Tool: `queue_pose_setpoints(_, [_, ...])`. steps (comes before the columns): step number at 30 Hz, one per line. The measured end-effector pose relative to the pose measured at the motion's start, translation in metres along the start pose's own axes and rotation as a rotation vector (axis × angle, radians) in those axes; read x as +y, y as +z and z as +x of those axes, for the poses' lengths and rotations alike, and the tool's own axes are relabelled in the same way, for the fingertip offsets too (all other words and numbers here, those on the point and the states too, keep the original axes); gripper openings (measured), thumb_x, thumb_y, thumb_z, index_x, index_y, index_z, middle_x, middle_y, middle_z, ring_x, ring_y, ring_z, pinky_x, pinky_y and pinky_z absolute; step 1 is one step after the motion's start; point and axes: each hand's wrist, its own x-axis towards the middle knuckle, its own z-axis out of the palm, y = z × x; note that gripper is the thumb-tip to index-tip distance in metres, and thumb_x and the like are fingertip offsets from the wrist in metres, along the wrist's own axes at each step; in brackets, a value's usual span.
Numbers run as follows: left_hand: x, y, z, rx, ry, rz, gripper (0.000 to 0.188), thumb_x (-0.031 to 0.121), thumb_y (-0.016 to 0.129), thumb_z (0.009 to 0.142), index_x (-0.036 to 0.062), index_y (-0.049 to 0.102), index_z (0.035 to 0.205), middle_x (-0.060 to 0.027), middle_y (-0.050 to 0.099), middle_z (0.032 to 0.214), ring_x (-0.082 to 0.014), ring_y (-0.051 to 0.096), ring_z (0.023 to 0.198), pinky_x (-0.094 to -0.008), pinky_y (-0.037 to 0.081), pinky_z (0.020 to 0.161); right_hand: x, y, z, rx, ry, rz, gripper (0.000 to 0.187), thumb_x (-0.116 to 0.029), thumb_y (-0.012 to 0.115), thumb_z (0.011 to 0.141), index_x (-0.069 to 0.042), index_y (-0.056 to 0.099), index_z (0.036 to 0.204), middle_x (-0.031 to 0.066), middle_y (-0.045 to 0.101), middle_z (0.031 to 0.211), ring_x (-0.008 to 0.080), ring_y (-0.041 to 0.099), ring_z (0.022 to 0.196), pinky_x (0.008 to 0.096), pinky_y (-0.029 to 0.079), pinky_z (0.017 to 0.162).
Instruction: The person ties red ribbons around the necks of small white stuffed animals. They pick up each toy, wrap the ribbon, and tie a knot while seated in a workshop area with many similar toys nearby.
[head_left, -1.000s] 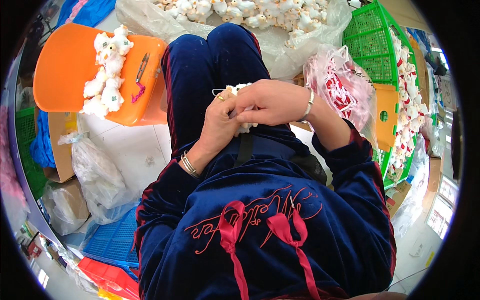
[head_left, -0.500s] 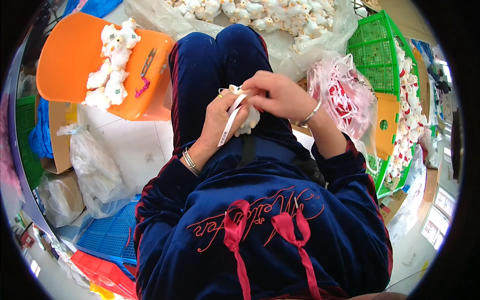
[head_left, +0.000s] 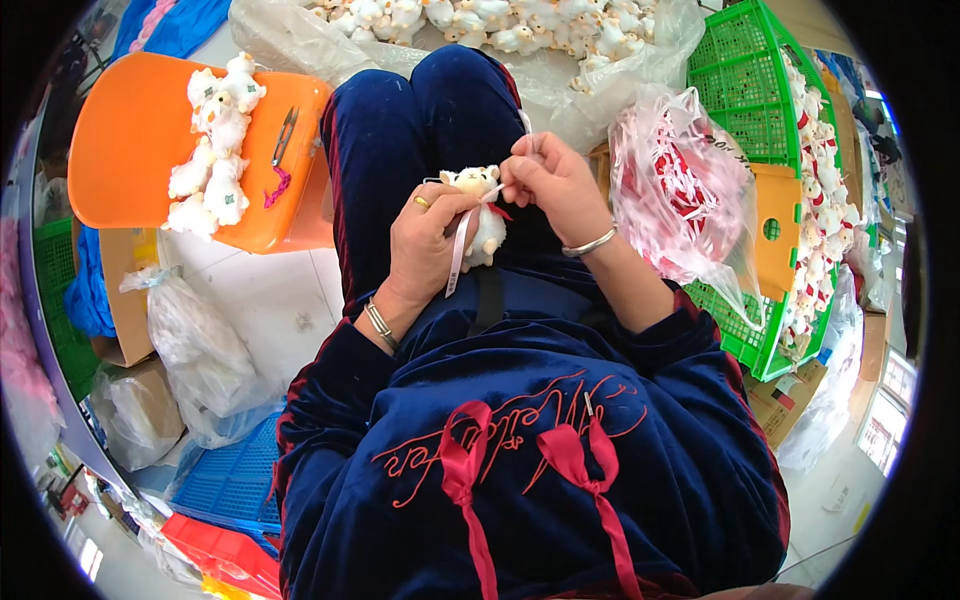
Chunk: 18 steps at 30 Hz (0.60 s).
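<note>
A small white plush animal [head_left: 487, 238] with a cream face sits upright over my lap. My left hand [head_left: 420, 240] is closed on its side, with fingers at its neck. A narrow white ribbon [head_left: 457, 262] with printing near its end hangs down past those fingers. Some red shows at the toy's neck. My right hand [head_left: 555, 190] pinches the ribbon's other part just right of the toy's head, and a loose end stands up above the fingers. How the ribbon runs behind the neck is hidden.
On the orange chair [head_left: 120, 150] at left lie several white plush toys [head_left: 215, 140], thread snips [head_left: 286, 135] and a pink cord [head_left: 277, 187]. A clear bag of red and white ribbons [head_left: 685, 200] stands at right, beside a green crate [head_left: 735, 110]. More toys [head_left: 520, 25] lie ahead on plastic sheeting.
My right hand has moved away from the toy to the right, drawing the ribbon out. The toy's face and red neck piece now show more. The whole view has shifted slightly.
</note>
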Motion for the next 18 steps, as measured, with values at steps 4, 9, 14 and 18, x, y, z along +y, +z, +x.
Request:
queue_pose_setpoints(4, [-0.001,-0.005,0.0,-0.004,0.036,0.059,0.018,0.003,0.079,0.08,0.0044,0.073,0.097,-0.009,0.07,0.093,-0.0264,0.069,0.086,-0.0349,0.057,0.075,-0.024,-0.039,0.002,0.142,0.211,-0.368,0.036,-0.016,0.065,0.099,0.001,0.055,0.129,0.0079,0.066,0.092,0.0108,0.064,0.081,0.0224,0.049,0.068])
queue_pose_setpoints(9, [-0.001,-0.004,0.0,0.004,0.069,0.061,0.019,0.002,0.078,0.08,0.0046,0.073,0.099,-0.0088,0.07,0.093,-0.0266,0.068,0.084,-0.0346,0.057,0.074,-0.026,-0.041,0.0,0.158,-0.525,-0.876,0.022,-0.014,0.065,0.097,-0.002,0.065,0.115,0.0107,0.068,0.109,0.0229,0.063,0.104,0.0345,0.051,0.084])
queue_pose_setpoints(14, [-0.004,-0.004,0.002,-0.005,0.146,0.07,0.021,0.001,0.078,0.079,0.0055,0.073,0.099,-0.0074,0.07,0.092,-0.0264,0.066,0.083,-0.0343,0.055,0.073,-0.018,-0.002,-0.002,-0.208,-0.454,-0.859,0.024,-0.02,0.059,0.098,0.002,0.067,0.1,0.0204,0.069,0.091,0.0391,0.064,0.086,0.0443,0.052,0.079])
queue_pose_setpoints(18, [-0.005,-0.005,0.002,0.006,0.165,0.061,0.022,0.0,0.078,0.078,0.0057,0.073,0.098,-0.0071,0.069,0.091,-0.0264,0.066,0.083,-0.0348,0.055,0.073,-0.025,0.0,-0.012,-0.338,-0.131,-0.893,0.023,-0.02,0.061,0.098,0.002,0.067,0.099,0.0153,0.069,0.082,0.0318,0.066,0.077,0.0402,0.052,0.074])
